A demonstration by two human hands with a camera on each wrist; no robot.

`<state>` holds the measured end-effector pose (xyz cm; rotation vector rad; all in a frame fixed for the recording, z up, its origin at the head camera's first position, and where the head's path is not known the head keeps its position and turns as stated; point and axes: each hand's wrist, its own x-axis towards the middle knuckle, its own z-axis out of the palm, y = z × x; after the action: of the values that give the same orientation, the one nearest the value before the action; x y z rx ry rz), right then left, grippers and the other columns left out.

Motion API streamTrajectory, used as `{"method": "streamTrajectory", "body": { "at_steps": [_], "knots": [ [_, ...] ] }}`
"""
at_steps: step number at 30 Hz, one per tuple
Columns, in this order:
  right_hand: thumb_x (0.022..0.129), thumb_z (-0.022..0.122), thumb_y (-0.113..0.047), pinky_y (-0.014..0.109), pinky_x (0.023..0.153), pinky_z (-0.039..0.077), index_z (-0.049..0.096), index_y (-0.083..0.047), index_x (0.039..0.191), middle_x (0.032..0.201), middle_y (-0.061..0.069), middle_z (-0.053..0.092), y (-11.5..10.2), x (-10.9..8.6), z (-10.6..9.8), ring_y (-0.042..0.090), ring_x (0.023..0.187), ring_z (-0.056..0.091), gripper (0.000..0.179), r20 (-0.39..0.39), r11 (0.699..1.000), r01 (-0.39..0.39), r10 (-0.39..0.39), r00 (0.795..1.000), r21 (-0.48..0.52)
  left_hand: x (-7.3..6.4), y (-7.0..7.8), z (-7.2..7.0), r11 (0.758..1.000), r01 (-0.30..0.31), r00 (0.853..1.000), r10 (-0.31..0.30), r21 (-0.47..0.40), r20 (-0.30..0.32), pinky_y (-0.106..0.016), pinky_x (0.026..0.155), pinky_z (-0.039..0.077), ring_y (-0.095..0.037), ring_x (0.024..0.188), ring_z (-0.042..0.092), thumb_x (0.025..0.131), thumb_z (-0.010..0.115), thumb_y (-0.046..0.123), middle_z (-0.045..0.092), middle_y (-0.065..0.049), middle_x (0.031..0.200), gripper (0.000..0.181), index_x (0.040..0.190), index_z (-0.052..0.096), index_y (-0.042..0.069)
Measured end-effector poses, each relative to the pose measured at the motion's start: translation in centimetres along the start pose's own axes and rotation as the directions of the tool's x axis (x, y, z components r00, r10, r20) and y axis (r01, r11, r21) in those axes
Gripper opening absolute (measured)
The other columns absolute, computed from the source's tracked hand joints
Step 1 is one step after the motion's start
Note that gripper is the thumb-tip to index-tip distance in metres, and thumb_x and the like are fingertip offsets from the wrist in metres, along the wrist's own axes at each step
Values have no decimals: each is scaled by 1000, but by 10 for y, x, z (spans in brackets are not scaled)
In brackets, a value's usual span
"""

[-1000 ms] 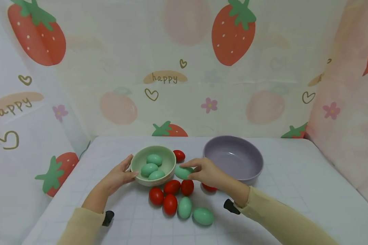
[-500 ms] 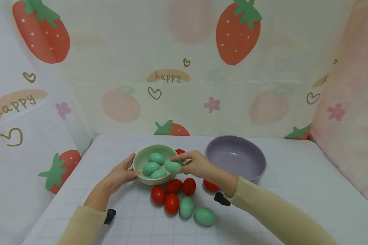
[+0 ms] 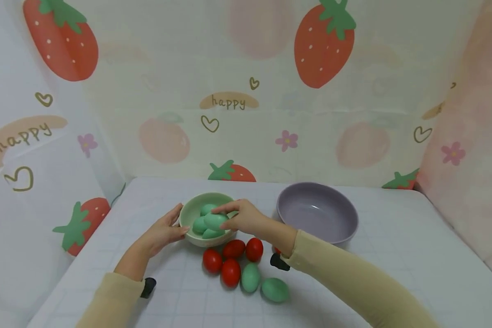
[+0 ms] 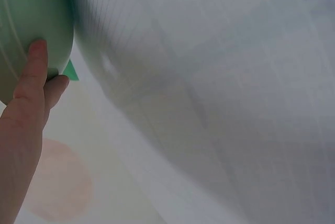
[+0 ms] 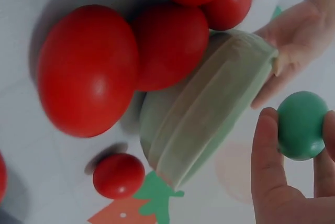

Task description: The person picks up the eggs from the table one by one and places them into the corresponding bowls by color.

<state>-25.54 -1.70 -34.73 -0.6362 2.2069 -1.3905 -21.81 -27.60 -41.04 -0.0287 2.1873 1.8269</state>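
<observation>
My left hand (image 3: 164, 231) grips the left side of a pale green bowl (image 3: 187, 210), thumb at its rim. In the left wrist view, fingers (image 4: 32, 85) lie along the outer wall of the bowl (image 4: 39, 14). Over the bowl, my right hand (image 3: 246, 220) pinches a green egg (image 3: 215, 222) between thumb and fingers. The right wrist view shows this egg (image 5: 302, 124) held at the fingertips, beside the tilted-looking bowl (image 5: 204, 109). Several green eggs (image 3: 198, 225) lie inside the bowl, partly hidden behind the held one.
Several red eggs (image 3: 231, 273) lie in front of the bowl, with a green egg (image 3: 251, 277) and another green egg (image 3: 275, 289) beside them. A purple bowl (image 3: 317, 214) stands at the back right. Another red egg (image 5: 119, 176) shows in the right wrist view.
My right hand has carried the green egg leftward, from beside the green bowl to above its inside. The left hand has stayed at the bowl. The head view has shifted slightly.
</observation>
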Motion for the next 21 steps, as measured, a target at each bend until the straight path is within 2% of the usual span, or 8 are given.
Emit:
{"method": "streamTrajectory", "body": {
  "at_steps": [7, 13, 17, 21],
  "knots": [
    [87, 74, -2, 24, 78, 53, 74, -11, 121, 118, 10, 66, -1, 19, 16, 19, 100, 58, 35, -20, 999, -28, 27, 999, -45, -1, 2, -2, 1000, -10, 1000, 10, 2, 6, -25, 97, 53, -47, 151, -1, 99, 56, 0, -16, -19, 165, 88, 159, -9, 5],
    [88, 73, -1, 28, 87, 53, 75, -11, 120, 119, 11, 68, 5, 32, 30, 20, 104, 57, 34, -23, 996, -38, 36, 999, -75, 0, 2, 0, 1000, -11, 1000, 11, 2, 4, -27, 100, 52, -46, 151, 1, 99, 57, 0, -14, -20, 165, 88, 159, -7, 3],
    [86, 75, -2, 26, 84, 51, 76, -13, 119, 116, 9, 70, 8, 39, 39, 18, 102, 57, 34, -14, 993, -51, 50, 999, -104, -1, 1, 0, 1000, -2, 1000, 2, -7, -2, -26, 99, 53, -45, 151, 1, 99, 57, 0, -14, -20, 166, 88, 159, -7, 3],
    [85, 77, -3, 23, 79, 48, 76, -13, 118, 115, 8, 71, 10, 45, 46, 16, 101, 57, 34, 1, 988, -44, 45, 999, -149, -2, 2, 0, 1000, -3, 1000, 3, 2, -1, -29, 101, 52, -46, 151, 1, 99, 57, 1, -14, -20, 166, 87, 160, -7, 3]
  ]
}}
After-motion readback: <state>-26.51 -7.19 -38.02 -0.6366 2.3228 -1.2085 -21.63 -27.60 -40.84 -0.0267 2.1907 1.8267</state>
